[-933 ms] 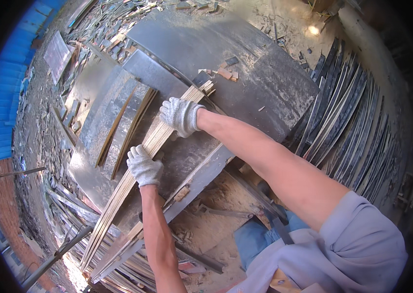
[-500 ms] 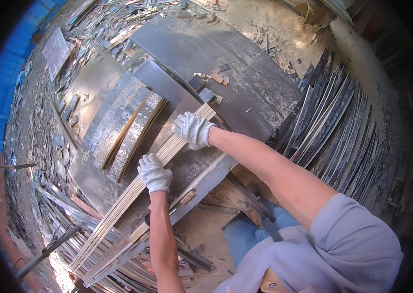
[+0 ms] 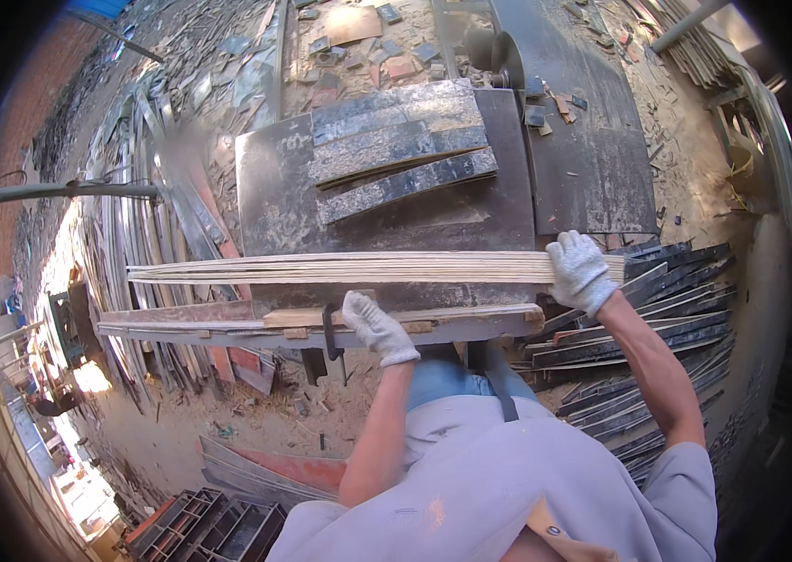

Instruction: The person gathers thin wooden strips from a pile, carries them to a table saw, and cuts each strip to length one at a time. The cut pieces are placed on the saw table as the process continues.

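Observation:
A bundle of long, pale plywood strips (image 3: pixel 349 269) lies across the dark metal worktable (image 3: pixel 274 187), its layers spreading slightly toward the left. In a grey-white glove, my right hand (image 3: pixel 585 272) is wrapped over the bundle's right end. My left hand (image 3: pixel 377 328), gloved likewise, is off the strips, with its fingers extended over the wood-faced rail (image 3: pixel 471 325) along the table's near side. Just left of it, a dark clamp (image 3: pixel 329 332) grips that rail. Beyond the bundle rest several short, dark-faced boards (image 3: pixel 405 136).
Dark strips (image 3: pixel 639 328) are piled on the ground at right, longer offcuts (image 3: pixel 148 225) at left. A round dark machine part (image 3: pixel 506 61) stands at the table's far side, beside a second dark panel (image 3: pixel 592 140). Scraps (image 3: pixel 358 56) litter the ground behind. A metal pole (image 3: pixel 68 190) juts in from the left.
The view has swung round, so the bundle now runs left to right instead of diagonally. My left hand has come off the strips toward the near rail; my right hand stays on their end.

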A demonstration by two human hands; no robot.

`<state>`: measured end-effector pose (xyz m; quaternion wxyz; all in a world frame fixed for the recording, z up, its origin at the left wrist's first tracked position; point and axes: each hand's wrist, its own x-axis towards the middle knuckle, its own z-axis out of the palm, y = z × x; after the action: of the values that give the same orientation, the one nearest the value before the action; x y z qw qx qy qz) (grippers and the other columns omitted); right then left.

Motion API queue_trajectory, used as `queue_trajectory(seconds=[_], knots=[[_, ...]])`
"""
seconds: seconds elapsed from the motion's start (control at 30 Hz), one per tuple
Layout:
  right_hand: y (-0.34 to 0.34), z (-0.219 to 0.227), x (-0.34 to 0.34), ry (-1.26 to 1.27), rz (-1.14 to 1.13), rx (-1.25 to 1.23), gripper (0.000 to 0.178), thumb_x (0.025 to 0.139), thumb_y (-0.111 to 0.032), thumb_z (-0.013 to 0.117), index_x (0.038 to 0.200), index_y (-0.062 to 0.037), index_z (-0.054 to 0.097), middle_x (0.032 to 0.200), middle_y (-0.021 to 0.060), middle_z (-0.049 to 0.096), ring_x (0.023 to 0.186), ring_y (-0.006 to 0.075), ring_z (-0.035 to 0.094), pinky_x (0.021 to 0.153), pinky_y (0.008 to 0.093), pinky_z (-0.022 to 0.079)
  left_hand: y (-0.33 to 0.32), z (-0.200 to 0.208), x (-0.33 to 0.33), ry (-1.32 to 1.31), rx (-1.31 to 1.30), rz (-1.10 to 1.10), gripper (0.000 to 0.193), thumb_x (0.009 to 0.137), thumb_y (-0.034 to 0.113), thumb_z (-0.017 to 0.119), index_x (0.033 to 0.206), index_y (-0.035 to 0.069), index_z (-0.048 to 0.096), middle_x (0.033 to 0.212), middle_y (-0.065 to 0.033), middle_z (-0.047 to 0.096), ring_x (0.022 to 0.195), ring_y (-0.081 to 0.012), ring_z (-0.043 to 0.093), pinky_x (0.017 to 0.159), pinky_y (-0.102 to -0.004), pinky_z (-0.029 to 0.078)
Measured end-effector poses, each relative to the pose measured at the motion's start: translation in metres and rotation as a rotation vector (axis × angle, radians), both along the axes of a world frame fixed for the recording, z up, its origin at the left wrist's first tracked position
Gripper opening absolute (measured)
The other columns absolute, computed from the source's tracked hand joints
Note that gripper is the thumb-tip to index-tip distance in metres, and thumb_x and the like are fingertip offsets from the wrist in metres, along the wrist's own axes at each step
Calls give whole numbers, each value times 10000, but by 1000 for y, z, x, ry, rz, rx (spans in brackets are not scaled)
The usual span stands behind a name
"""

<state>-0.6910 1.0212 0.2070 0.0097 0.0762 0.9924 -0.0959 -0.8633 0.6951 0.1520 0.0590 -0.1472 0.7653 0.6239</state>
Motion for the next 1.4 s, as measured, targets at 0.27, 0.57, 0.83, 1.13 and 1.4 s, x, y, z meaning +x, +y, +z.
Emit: queue_trajectory(seconds=[0.27, 0.57, 0.83, 1.13, 1.4], knots=[[55, 150, 76, -65, 35, -27, 628, 656, -474, 920, 954, -36, 583, 942, 164, 584, 921, 376, 607, 820, 495, 496, 58, 18, 5, -445, 1734, 140, 596, 1016, 540, 529, 1248, 20, 704, 1114, -146, 743, 1024, -291, 709, 1197, -557, 415], [-31, 109, 257, 101, -198, -90, 692, 630, -366, 922, 1150, -71, 574, 958, 157, 593, 887, 370, 597, 766, 490, 467, 38, 104, 105, -398, 1430, -13, 594, 957, 630, 568, 1056, 68, 732, 937, -129, 742, 849, -298, 694, 947, -501, 549], [-242, 14, 194, -376, -270, -598, 897, 677, -567, 907, 1320, -46, 562, 1133, 223, 640, 1012, 423, 638, 894, 518, 518, -61, 237, 65, -159, 1064, -318, 937, 863, 925, 471, 1128, 50, 678, 896, -116, 711, 804, -308, 700, 841, -509, 567], [-211, 300, 13, 695, -132, -1186, 1312, 758, -771, 793, 1633, 20, 219, 1536, 256, 490, 1414, 358, 516, 1171, 483, 449, -61, 259, 93, 234, 385, -267, 890, 1017, 824, 226, 1168, 39, 616, 871, -99, 677, 737, -280, 693, 712, -419, 575], [-123, 324, 69, 1176, -778, -1578, 654, 839, -507, 876, 1148, 32, 673, 938, 124, 757, 821, 240, 788, 736, 367, 693, -45, 260, 159, 591, -461, -961, 619, 1110, 567, 340, 971, 88, 706, 871, -188, 711, 843, -443, 705, 728, -534, 550]])
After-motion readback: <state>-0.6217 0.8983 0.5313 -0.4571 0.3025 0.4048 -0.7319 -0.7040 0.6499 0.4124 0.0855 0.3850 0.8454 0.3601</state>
